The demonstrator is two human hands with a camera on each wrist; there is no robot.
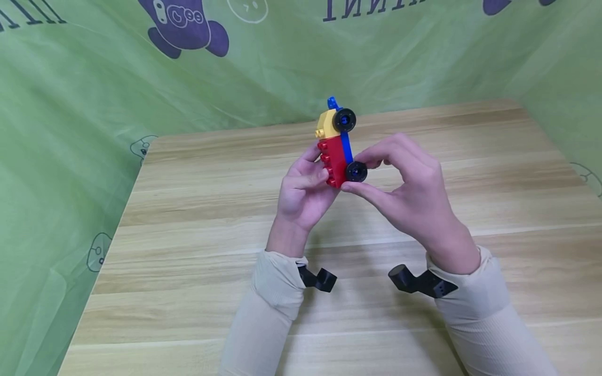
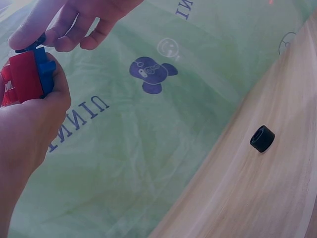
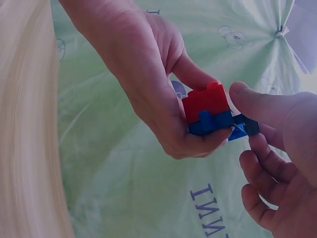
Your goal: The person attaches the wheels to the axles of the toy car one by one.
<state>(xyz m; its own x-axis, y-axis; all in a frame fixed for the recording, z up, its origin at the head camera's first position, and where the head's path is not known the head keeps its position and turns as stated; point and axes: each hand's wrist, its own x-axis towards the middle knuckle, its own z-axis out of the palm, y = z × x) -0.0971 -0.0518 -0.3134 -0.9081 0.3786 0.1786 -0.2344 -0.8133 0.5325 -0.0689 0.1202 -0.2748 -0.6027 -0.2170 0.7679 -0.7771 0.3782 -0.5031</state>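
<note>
A makeshift booth for recorded tabletop work is suggested; whether it is set up in a home, a lab or an office cannot be told. A wood-grained table [image 1: 188, 271] is enclosed at the back and both sides by green fabric [image 1: 70, 104], which is printed with purple cartoon figures [image 1: 183, 23] and lettering [image 1: 371, 8]. In the right wrist view, the cloth is gathered into a knot [image 3: 282, 32]. Black camera mounts [image 1: 418, 282] are worn at both sleeve cuffs [image 1: 470, 297].

Left fingers [image 1: 308, 156] partly hidden behind toy car [image 1: 335, 156], both sleeves [image 1: 263, 324] cut off by head view's bottom edge
</note>
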